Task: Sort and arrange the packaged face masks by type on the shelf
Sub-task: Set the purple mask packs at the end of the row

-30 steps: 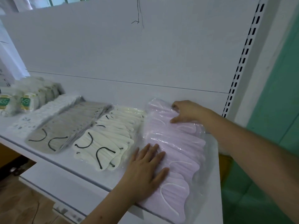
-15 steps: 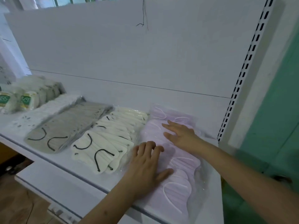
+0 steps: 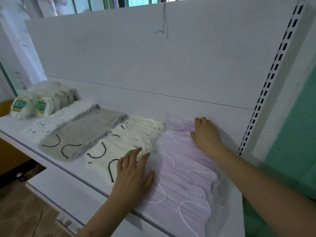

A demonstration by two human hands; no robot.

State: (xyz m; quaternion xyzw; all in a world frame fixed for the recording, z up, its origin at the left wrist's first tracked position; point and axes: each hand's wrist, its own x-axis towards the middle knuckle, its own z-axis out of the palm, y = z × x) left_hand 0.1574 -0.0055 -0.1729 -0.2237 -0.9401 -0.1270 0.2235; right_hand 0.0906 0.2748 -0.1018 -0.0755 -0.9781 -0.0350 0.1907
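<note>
Fingers [image 3: 135, 155] of the left hand [image 3: 133, 178] lie spread and flat, straddling the seam between the row of cream-white packaged face masks with black ear loops [image 3: 123, 142] and the row of pale lilac face masks in clear plastic sleeves [image 3: 184, 171]. The right hand [image 3: 206, 134] rests palm-down on the far end of the lilac row near the back panel, its fingers loosely bent over the plastic and gripping nothing that can be made out.

The lilac row runs from the white back panel to the front lip of the white metal shelf [image 3: 56, 161], at its right end, just beside the perforated upright [image 3: 266, 82]. To the left lie the cream row, then a row of grey-beige masks with black loops [image 3: 82, 134], a row of white patterned masks [image 3: 59, 118], and bundled white masks with green labels [image 3: 32, 105], each type in its own line.

By the look of it the sorting is nearly done and this is a final squaring-up. Slippery sleeves pose the risk: the nearest lilac packs overhang the front edge, and a sideways push could fan the overlapped stack or tip packs off the shelf. Pressure from the left hand might also skew the cream row.
</note>
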